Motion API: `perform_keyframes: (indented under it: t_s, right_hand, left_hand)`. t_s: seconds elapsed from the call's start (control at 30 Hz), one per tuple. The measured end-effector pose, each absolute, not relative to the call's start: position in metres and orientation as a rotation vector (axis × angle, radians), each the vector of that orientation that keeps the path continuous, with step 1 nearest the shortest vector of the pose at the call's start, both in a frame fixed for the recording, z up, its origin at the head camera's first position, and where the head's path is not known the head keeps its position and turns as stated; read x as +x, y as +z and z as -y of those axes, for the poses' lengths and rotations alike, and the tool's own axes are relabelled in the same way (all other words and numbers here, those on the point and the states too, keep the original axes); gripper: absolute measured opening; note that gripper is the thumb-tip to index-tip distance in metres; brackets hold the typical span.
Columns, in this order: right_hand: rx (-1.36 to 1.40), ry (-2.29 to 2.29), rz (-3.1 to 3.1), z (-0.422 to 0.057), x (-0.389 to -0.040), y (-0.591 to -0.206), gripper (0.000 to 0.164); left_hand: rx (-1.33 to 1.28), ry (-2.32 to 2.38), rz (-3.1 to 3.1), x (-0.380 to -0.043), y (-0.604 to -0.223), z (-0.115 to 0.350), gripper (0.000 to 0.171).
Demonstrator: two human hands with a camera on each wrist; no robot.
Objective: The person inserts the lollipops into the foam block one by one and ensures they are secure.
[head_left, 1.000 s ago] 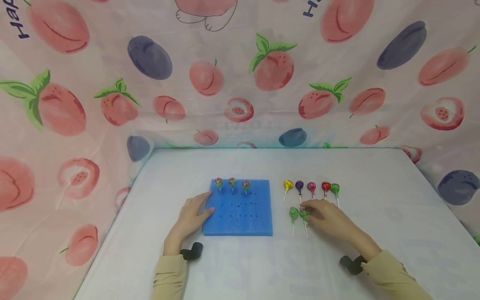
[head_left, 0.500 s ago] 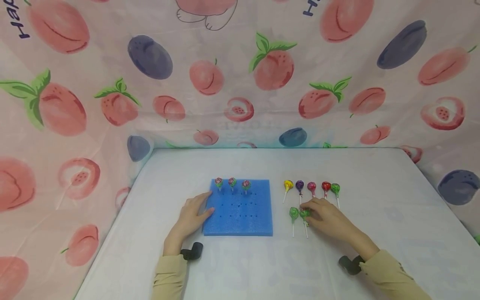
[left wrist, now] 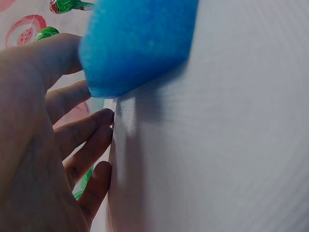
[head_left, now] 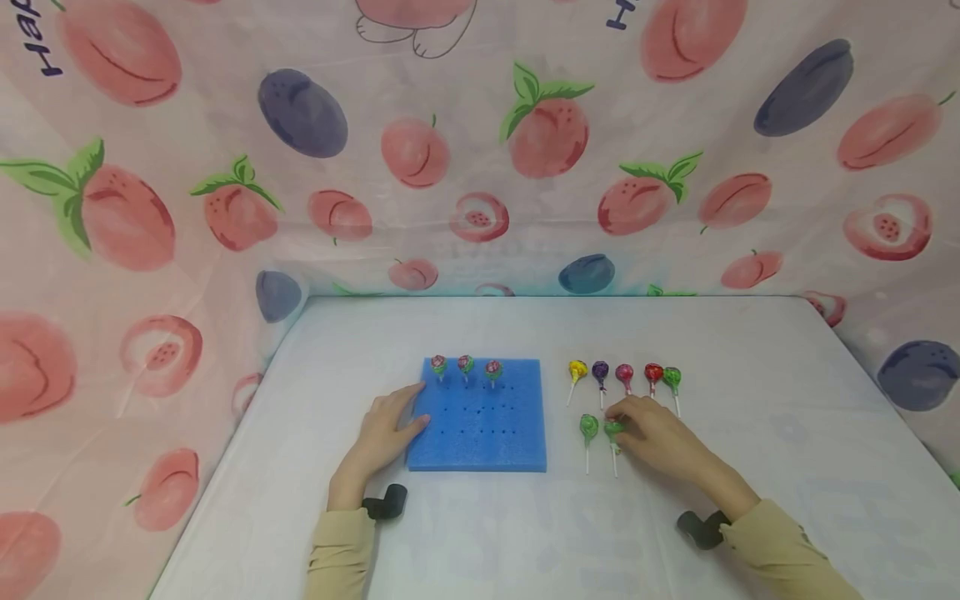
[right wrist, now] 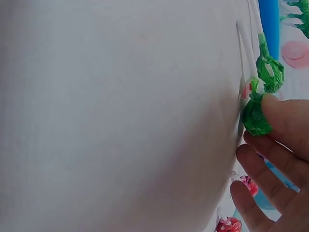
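My left hand (head_left: 386, 429) rests against the left edge of a blue foam board (head_left: 480, 450) dotted with small holes, its fingers fairly straight. Along the board's far edge, three lollipops (head_left: 466, 364) with pink-and-green wrappers stand upright on their sticks. On the right, my right hand (head_left: 660, 437) pinches the wrapped head of a green lollipop (right wrist: 256, 115) between thumb and index finger; its stick points toward the near side of the table. Just left of it lies another green lollipop (head_left: 588, 427). In the left wrist view, the foam board (left wrist: 140, 43) meets the thumb and index finger.
Beyond my right hand lies a row of lollipops: yellow (head_left: 577, 370), purple (head_left: 600, 372), pink (head_left: 625, 373), red (head_left: 654, 372) and green (head_left: 672, 377). The hand hides some sticks. A fruit-print cloth (head_left: 480, 150) hangs behind the white table (head_left: 480, 533).
My right hand has shifted very slightly right, and the pinched green lollipop's head has moved with it, now more covered by the fingers. The left hand and board stay put.
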State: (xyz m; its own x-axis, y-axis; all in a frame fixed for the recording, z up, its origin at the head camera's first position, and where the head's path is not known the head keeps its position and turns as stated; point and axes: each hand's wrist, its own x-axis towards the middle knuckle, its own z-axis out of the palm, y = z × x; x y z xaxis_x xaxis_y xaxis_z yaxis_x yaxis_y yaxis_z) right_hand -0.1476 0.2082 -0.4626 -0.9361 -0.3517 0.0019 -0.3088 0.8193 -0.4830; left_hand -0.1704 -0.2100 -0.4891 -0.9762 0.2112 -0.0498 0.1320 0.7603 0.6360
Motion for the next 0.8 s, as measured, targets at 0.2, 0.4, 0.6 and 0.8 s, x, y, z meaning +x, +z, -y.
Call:
perform_keyframes:
  t_s: [0.2, 0.4, 0.6, 0.8]
  right_hand:
    - [-0.476, -0.798, -2.874, -0.211, -0.147, -0.462, 0.030]
    - [-0.448, -0.869, -2.848, -0.211, -0.145, -0.456, 0.028]
    - [-0.446, -0.900, -2.857, -0.209, -0.143, -0.452, 0.028]
    - [-0.432, -0.907, -2.877, -0.208, -0.140, -0.449, 0.029]
  left_hand:
    - [0.278, 1.008, -2.838, -0.171, -0.489, 0.209, 0.058]
    - [0.289, 1.006, -2.843, -0.170, -0.488, 0.209, 0.058]
    - [0.286, 1.011, -2.840, -0.170, -0.487, 0.209, 0.057]
    - [0.277, 1.011, -2.838, -0.170, -0.488, 0.209, 0.058]
